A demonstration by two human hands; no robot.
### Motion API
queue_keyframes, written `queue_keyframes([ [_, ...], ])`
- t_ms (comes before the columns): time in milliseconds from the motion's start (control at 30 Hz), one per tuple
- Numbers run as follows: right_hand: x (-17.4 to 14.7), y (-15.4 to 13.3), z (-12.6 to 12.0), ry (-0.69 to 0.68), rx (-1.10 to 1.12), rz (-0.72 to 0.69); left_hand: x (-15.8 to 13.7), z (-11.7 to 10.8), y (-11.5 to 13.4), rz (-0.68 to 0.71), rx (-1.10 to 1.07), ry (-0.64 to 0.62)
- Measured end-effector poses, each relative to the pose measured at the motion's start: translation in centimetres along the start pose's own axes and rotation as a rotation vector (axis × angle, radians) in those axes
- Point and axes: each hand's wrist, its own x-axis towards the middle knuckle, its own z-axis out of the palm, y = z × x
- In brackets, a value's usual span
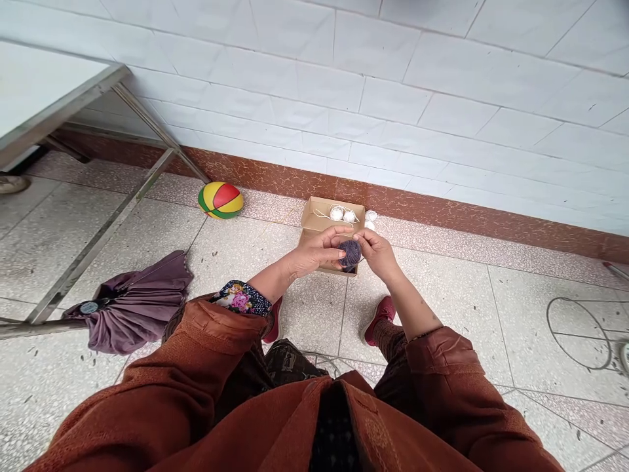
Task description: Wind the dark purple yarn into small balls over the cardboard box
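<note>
A ball of dark purple-grey yarn [350,253] sits between my hands, above an open cardboard box [328,270]. My left hand [319,252] is closed on the ball from the left, its thumb pressing the side. On the ball's right, my right hand [377,253] has its thumb and fingertips pinched together close to the yarn; a thin strand seems to run there, though it is too fine to follow. Balls of white yarn [337,213] lie in the box's raised lid, with a loose white end trailing left. The box's inside is partly hidden by my hands.
More white yarn balls [371,216] lie beside the box near the wall. A colourful ball [221,200] rests left of it. A folded purple umbrella [142,298] lies by a metal-legged table [105,229]. At right is a wire ring frame [580,333].
</note>
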Motion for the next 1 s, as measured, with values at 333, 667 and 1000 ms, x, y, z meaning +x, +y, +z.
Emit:
queue_keyframes([
  [333, -0.9, 0.3, 1.7, -0.183, -0.176, -0.069, 1.1, -1.4, -0.6, 0.051, -0.185, 0.253],
  [667, -1.0, -2.8, -0.2, -0.157, 0.104, -0.16, 1.8, -1.8, -1.9, 0.072, 0.435, 0.309],
  [1000, 0.1, -0.2, 0.1, 0.039, 0.041, 0.041, 0.7, 0.0, -0.6, 0.144, 0.194, -0.038],
])
